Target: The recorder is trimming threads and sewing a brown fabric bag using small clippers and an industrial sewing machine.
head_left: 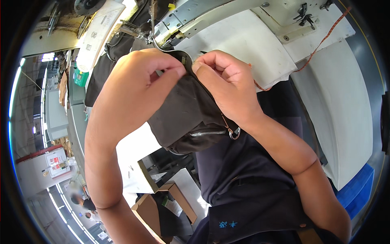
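A dark brown fabric bag (178, 107) lies across the sewing machine's bed and hangs over my lap. A zipper (187, 55) with metal teeth curves along its upper edge, its far end running up to the machine head. My right hand (229, 83) pinches the zipper edge between thumb and fingers. Just left of it, my left hand (142, 85) is closed, thumb against fingertips, at the bag's fabric beside the zipper. A second short zipper (207, 133) shows on a pocket lower down, with a metal ring (234, 133) near it.
The sewing machine (203, 20) stands at the top, with a white sheet (243, 44) beside it. An orange cord (321, 42) trails to the right. An open cardboard box (178, 199) is below, a blue bin (357, 189) lower right. People (87, 205) are far left.
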A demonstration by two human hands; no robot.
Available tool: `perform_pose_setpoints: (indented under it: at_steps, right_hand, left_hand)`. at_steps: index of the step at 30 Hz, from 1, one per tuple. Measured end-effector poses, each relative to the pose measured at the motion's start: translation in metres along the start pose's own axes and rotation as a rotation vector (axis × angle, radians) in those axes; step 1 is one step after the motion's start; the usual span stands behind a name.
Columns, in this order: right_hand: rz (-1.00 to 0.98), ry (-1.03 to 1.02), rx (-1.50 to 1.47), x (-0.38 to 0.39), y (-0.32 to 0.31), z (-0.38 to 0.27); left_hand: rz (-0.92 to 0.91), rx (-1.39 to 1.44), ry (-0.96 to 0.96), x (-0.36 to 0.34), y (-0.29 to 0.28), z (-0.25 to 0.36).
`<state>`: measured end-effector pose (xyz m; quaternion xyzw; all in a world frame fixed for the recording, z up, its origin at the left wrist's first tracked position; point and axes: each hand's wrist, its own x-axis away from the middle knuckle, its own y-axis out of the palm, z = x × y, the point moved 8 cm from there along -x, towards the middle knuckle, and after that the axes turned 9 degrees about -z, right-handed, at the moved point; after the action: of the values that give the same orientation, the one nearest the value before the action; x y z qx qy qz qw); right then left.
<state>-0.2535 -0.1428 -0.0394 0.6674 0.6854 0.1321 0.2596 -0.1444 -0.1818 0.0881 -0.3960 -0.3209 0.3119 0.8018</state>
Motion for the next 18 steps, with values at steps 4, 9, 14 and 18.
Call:
perform_pose_setpoints:
  at_steps: [4,9,14,18]
  right_hand:
    - [0.004,0.038,0.023,0.0,-0.002,0.002]
    - [0.0,0.003,0.077,-0.001,0.0,-0.002]
    - [0.008,-0.02,0.095,0.0,-0.001,-0.007]
    - [0.002,-0.011,0.041,0.001,0.001,0.002]
  left_hand:
    - [-0.099,-0.078,-0.09,-0.008,0.003,0.009]
    - [-0.143,-0.029,-0.217,-0.011,0.008,-0.01]
    - [-0.075,0.113,-0.154,-0.008,0.013,-0.012]
    - [-0.084,0.181,-0.197,-0.003,0.015,-0.01]
